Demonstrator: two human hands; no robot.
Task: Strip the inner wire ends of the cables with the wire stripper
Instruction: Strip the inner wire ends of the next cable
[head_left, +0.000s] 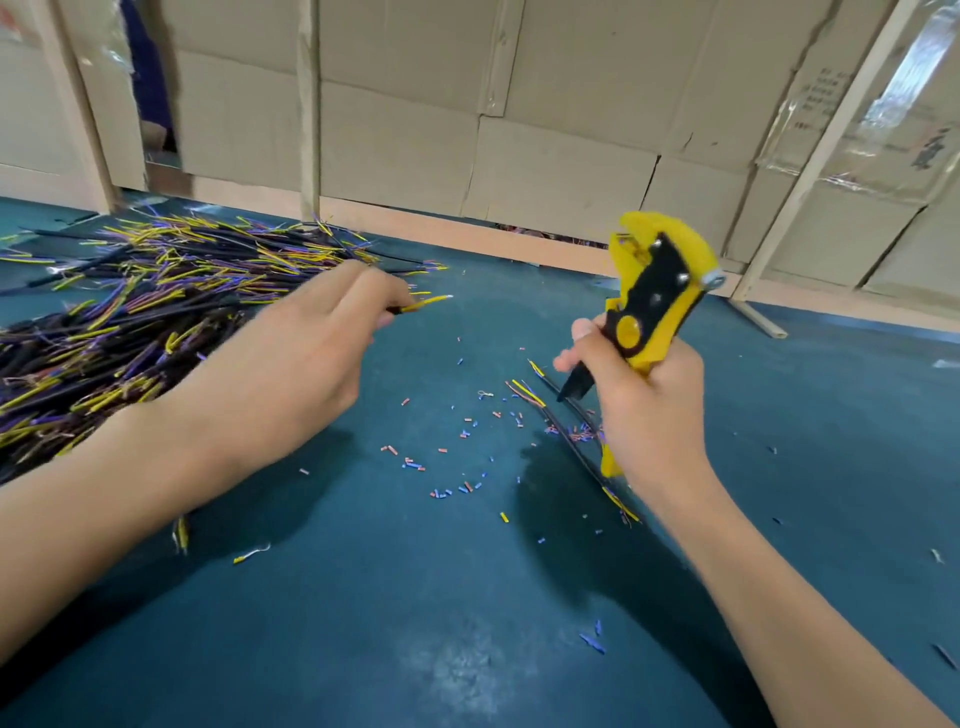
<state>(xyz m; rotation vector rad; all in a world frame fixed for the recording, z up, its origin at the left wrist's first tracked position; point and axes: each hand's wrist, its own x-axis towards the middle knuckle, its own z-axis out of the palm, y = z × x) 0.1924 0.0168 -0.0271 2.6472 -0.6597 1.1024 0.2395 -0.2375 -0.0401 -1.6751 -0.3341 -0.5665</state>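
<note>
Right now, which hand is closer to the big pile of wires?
Left. The left hand is at the pile's edge, pinching a cable; the right hand holds the stripper far off.

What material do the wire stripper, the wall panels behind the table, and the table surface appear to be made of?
Wire stripper: yellow and black body, probably moulded plastic with a matte look; the shiny rivets suggest metal parts.
Wall panels: corrugated cardboard, judging by the brown, dull faces, creases and torn edges.
Table surface: dark teal, matte with a pale scuffed patch; possibly a rubber or vinyl mat, but I cannot tell for sure.
</note>
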